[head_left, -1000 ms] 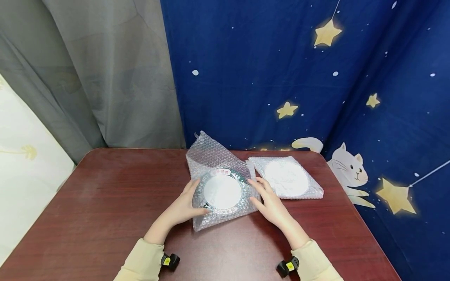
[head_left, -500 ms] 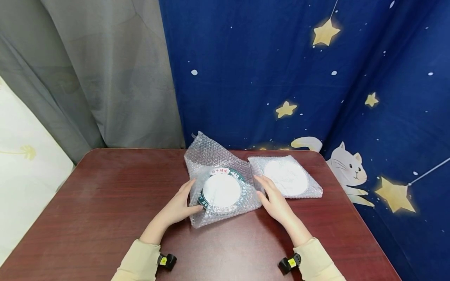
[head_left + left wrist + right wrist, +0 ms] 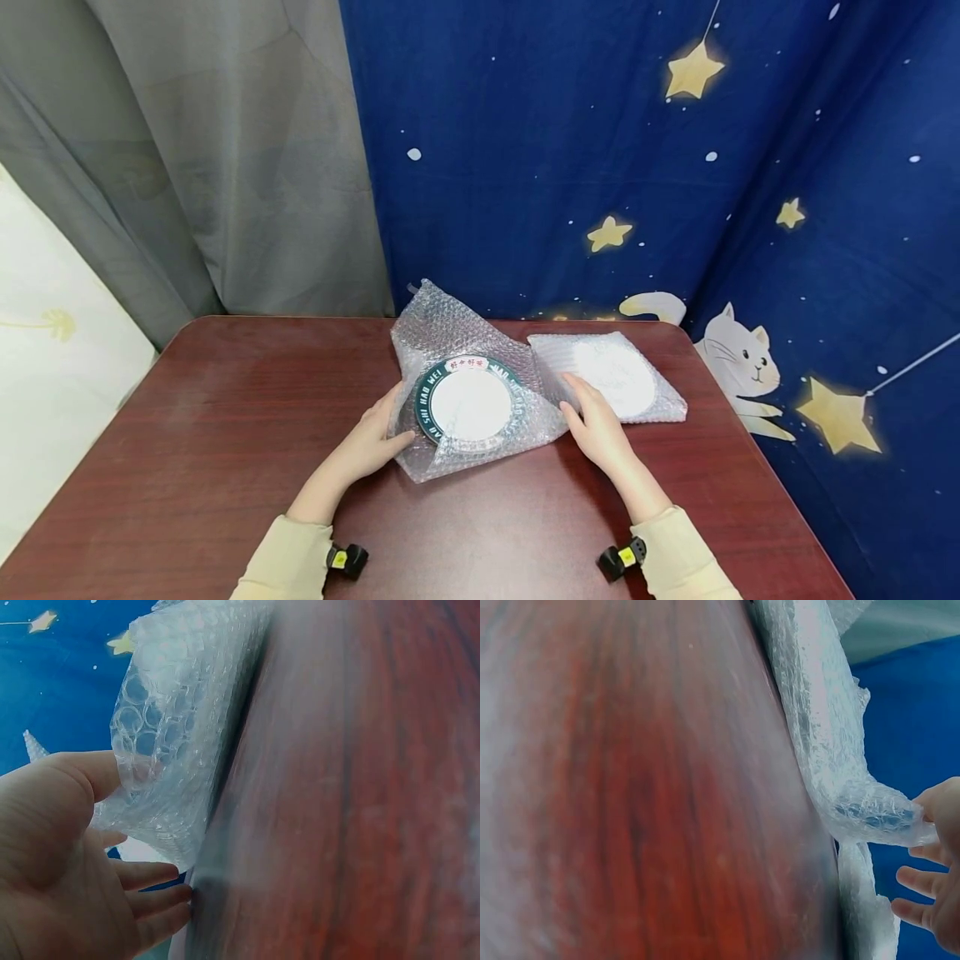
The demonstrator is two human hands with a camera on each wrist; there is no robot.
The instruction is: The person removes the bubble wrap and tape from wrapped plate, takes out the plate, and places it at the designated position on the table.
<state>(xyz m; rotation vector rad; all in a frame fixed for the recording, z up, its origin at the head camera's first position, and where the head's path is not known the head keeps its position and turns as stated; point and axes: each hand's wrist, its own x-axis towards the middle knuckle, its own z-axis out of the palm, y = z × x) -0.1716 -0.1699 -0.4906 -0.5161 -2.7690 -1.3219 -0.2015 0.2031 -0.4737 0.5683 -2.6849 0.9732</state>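
Note:
In the head view a round plate (image 3: 471,404) with a white middle and a dark green lettered rim lies in a sheet of bubble wrap (image 3: 442,325). The plate's left side is bare; clear wrap covers its lower right. My left hand (image 3: 366,442) pinches the wrap's left flap, the thumb tip showing through plastic in the left wrist view. With thumb and forefinger, my right hand (image 3: 600,429) holds the wrap's right corner, whose folded edge (image 3: 881,814) stands off the table in the right wrist view. The left hand's far fingertips are partly hidden.
Just right of the plate lies a second bubble-wrapped package (image 3: 663,404) with a round white thing inside. Both rest on a dark red wooden table (image 3: 247,433). Behind its far edge hang a grey curtain (image 3: 292,167) and a blue star-patterned curtain (image 3: 510,208).
My hands have moved apart, left hand leftward and right hand rightward, drawing the wrap's sides outward. More of the plate's green rim shows on the left. The second package has stayed put.

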